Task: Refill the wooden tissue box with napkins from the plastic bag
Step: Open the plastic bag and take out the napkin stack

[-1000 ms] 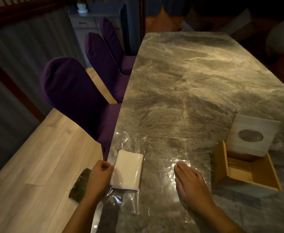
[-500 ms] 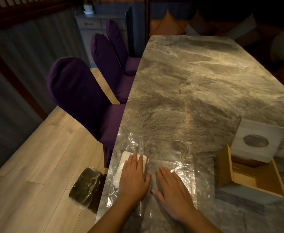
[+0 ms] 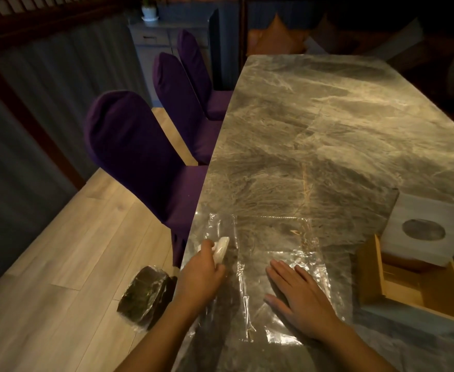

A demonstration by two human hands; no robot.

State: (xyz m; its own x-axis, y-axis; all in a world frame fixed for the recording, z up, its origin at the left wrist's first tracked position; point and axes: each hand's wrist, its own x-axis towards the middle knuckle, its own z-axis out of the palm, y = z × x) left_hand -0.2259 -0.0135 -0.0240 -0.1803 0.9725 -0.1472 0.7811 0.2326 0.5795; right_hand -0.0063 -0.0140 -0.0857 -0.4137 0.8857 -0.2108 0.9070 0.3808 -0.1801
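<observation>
A clear plastic bag point(image 3: 274, 237) lies flat on the marble table point(image 3: 328, 130) near its front left corner. My left hand point(image 3: 201, 277) grips a white stack of napkins point(image 3: 222, 247) and holds it tilted on edge at the bag's left side. Flat on the bag's right part, fingers spread, lies my right hand point(image 3: 298, 296). To the right stands the open wooden tissue box point(image 3: 419, 288), which looks empty inside. Its pale lid point(image 3: 430, 232), with an oval hole, leans on the box's far edge.
Three purple chairs point(image 3: 137, 146) line the table's left side. A dark wrapped bundle point(image 3: 145, 296) lies on the wooden floor by the table corner. A grey cabinet point(image 3: 164, 41) with a small potted plant stands at the back.
My left hand went from pressing flat on the napkins to gripping them and tipping the stack up on edge. My right hand shifted right on the bag.
</observation>
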